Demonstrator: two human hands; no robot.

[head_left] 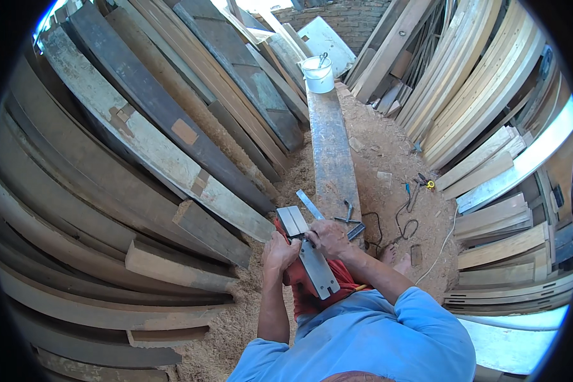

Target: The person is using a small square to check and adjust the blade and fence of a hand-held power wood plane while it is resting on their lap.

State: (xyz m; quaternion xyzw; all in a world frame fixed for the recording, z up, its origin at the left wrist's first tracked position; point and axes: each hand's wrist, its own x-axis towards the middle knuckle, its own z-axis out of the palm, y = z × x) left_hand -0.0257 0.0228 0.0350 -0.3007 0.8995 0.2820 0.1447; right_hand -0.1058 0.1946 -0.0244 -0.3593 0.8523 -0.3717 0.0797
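Observation:
An electric planer [318, 270] with a red body lies upside down over my lap, its two grey metal sole plates facing up. My left hand [281, 253] is closed round its left side, by the gap between the plates. From the other side, my right hand [328, 239] is closed on the planer's edge at the same gap, fingers curled in toward the dark cutter area. My fingers hide most of that gap, and I cannot make out any small part between them. Just beyond my hands, a metal ruler [309, 204] rests at the plank's left edge.
A long worn plank [332, 143] runs ahead, carrying a white bucket [318, 75] at its far end and a dark metal tool [348, 211] near me. Cables [406, 207] trail over the shaving-covered floor [388, 149]. Boards [153, 121] lean along the left; stacked timber [490, 83] lines the right.

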